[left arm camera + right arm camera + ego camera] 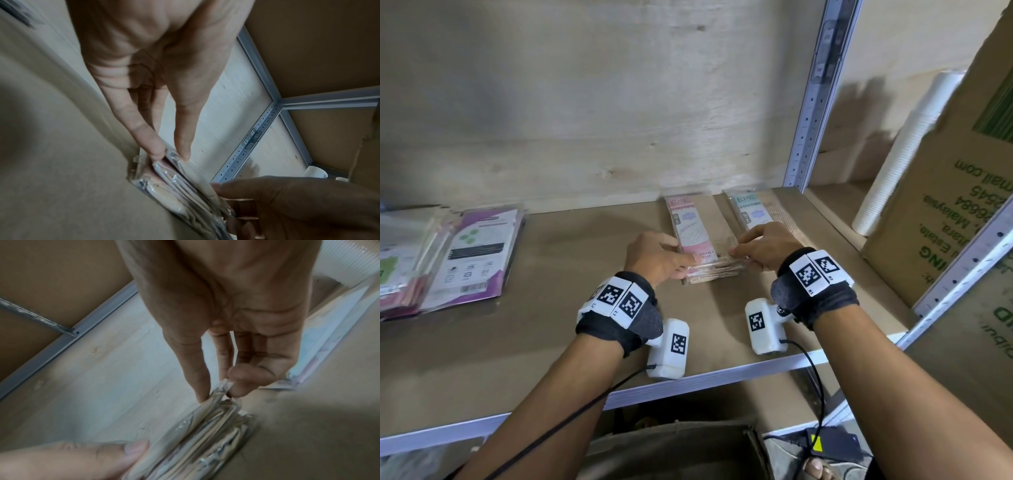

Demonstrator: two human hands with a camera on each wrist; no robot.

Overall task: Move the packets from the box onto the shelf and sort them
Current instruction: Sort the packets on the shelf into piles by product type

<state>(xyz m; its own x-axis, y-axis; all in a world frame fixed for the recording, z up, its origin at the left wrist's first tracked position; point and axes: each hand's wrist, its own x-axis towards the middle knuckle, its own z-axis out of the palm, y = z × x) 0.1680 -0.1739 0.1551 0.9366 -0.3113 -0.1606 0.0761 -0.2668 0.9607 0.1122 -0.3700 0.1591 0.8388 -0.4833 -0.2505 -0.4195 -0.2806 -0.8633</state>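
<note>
A pink-labelled packet stack, a teal-labelled packet, purple packets and a brown shelf board.

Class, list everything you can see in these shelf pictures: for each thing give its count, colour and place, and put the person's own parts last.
Pink-labelled packets: one stack, exact count unclear, mid-shelf, held at both near corners.
Green-labelled packet: at least one, right of the pink stack.
Purple and green packets: a pile, shelf's left end.
Shelf: one, brown board, grey metal frame.
Paper cups: one white stack, leaning at right.
Cardboard box: one, brown, green print, far right.
Left hand: pinches the stack's left corner.
Right hand: pinches its right corner.
</note>
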